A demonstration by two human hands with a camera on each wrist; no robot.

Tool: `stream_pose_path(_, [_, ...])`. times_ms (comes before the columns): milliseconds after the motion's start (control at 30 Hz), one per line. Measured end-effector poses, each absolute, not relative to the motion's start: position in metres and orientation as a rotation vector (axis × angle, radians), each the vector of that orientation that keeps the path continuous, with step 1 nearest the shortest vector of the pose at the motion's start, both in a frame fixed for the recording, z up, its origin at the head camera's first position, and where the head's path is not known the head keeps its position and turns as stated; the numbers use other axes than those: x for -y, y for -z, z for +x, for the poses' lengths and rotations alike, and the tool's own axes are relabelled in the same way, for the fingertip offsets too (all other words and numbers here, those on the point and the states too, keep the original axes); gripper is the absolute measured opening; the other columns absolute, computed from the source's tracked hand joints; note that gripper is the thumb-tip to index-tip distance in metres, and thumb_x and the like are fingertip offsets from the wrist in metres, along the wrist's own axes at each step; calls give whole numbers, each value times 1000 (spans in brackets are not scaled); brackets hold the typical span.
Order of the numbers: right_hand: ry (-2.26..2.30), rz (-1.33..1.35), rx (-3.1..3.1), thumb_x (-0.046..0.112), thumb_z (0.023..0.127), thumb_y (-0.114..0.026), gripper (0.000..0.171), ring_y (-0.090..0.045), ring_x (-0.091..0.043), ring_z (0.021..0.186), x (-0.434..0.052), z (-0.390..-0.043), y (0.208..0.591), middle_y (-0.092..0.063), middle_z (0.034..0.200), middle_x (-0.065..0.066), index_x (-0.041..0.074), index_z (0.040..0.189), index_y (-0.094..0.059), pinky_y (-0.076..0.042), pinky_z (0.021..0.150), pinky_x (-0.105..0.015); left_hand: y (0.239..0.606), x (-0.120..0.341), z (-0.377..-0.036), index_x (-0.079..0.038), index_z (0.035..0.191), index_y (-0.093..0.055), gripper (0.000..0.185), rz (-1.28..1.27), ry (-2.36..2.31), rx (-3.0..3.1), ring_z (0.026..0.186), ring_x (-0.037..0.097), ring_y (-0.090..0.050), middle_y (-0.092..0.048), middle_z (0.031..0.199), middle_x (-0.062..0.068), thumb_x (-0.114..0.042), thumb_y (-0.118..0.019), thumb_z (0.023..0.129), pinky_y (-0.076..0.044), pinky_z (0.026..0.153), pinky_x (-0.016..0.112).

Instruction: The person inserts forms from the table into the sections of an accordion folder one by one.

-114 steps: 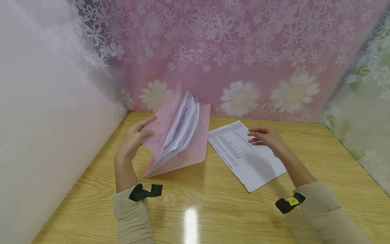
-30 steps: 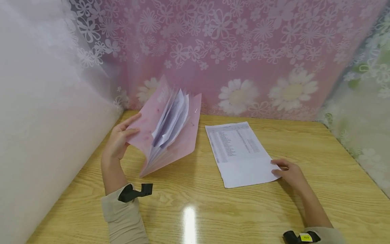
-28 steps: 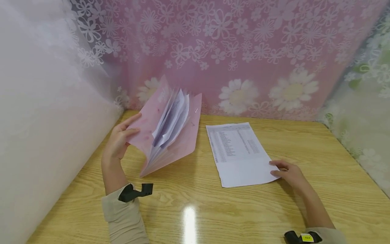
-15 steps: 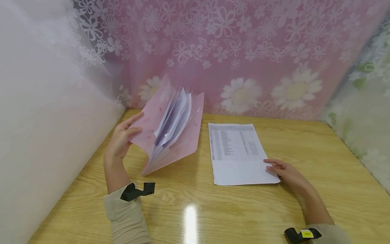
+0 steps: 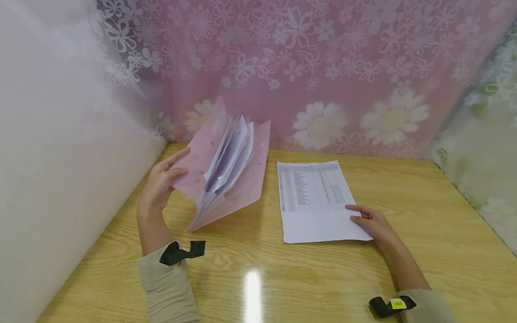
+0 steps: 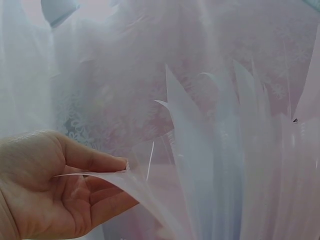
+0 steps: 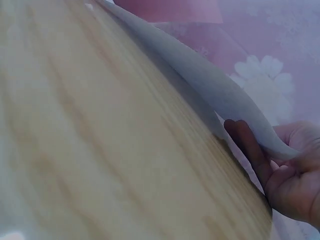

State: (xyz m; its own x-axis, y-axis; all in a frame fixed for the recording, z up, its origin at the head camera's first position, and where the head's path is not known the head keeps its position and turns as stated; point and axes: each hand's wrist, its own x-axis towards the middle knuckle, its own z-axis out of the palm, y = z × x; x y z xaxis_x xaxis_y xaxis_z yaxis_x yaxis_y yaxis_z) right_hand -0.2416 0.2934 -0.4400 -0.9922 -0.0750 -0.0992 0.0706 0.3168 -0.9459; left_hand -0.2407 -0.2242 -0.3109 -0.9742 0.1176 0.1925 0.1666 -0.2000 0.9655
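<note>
My left hand (image 5: 161,186) holds the pink folder (image 5: 226,172) by its front cover, thumb on one face and fingers behind, so the cover stays pulled away from the back. That spread keeps the folder standing on its spine on the table (image 5: 307,273), mouth up, with the papers (image 5: 232,157) inside fanned apart. In the left wrist view the cover edge (image 6: 107,176) sits pinched under my thumb, and the leaves stand up like blades to the right of it, with gaps between them.

My right hand (image 5: 373,222) is at the near right corner of the sheet (image 5: 315,202). The sheet lies just right of the folder, not touching it, printed side up, text at the far end. From the head view my fingers look laid on top of the corner. The right wrist view shows more: fingers (image 7: 250,147) under the paper, corner lifted and curling off the wood, thumb hidden above it. So the hand is grasping the corner, and the rest of the sheet rests flat. Taking it by the corner is the easy way to get under a thin sheet on a flat top.

Flowered curtain (image 5: 323,67) hangs behind the table.
</note>
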Motion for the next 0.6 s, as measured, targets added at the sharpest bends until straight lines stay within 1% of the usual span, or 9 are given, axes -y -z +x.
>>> stream_pose_path(67, [1780, 12, -2444, 18, 89, -61, 43, -58, -10, 75, -292, -240, 439, -58, 104, -3, 2, 129, -53, -48, 64, -24, 311, 223, -241, -2, 140, -36, 49, -356, 2379, 1971, 90, 11, -57, -33, 138, 13, 3, -46, 93, -49, 67, 21])
stream_pose_path(167, [1788, 28, -2445, 19, 89, -62, 42, -57, -10, 73, -289, -238, 437, -58, 92, 3, 4, 128, -54, -48, 63, -24, 310, 223, -241, 0, 141, -35, 49, -380, 2377, 1974, 90, 11, -57, -31, 140, 15, 4, -45, 93, -49, 67, 21])
stream_pose_path(267, [1795, 49, -2446, 19, 89, -62, 42, -57, -10, 71, -285, -235, 433, -54, 76, 4, 6, 128, -55, -47, 61, -23, 310, 222, -241, 1, 140, -34, 49, -402, 2375, 1971, 91, 12, -58, -29, 141, 16, 5, -44, 93, -49, 68, 21])
stream_pose_path(333, [1806, 60, -2448, 19, 89, -63, 42, -56, -9, 70, -284, -234, 430, -49, 69, 4, 6, 128, -55, -47, 61, -22, 310, 223, -241, 1, 140, -34, 49, -411, 2379, 1964, 92, 12, -58, -29, 141, 17, 5, -44, 93, -49, 69, 22])
stream_pose_path(400, [1834, 63, -2436, 19, 89, -63, 41, -57, -8, 72, -282, -233, 426, -48, 69, 4, 8, 128, -56, -47, 61, -22, 310, 223, -240, 1, 140, -34, 49, -403, 2379, 1963, 92, 12, -58, -31, 140, 17, 5, -44, 93, -49, 69, 22])
stream_pose_path(467, [1871, 65, -2414, 18, 89, -62, 39, -58, -8, 73, -281, -232, 423, -49, 72, 4, 10, 127, -57, -48, 63, -21, 310, 223, -240, 0, 141, -34, 49, -395, 2388, 1960, 90, 12, -59, -32, 139, 17, 5, -44, 93, -49, 68, 21])
stream_pose_path(600, [1959, 49, -2353, 16, 90, -61, 36, -61, -9, 79, -279, -229, 416, -59, 87, 8, 13, 125, -58, -50, 67, -23, 310, 224, -240, -1, 141, -34, 50, -389, 2390, 1966, 88, 12, -59, -35, 136, 15, 5, -44, 93, -49, 66, 21])
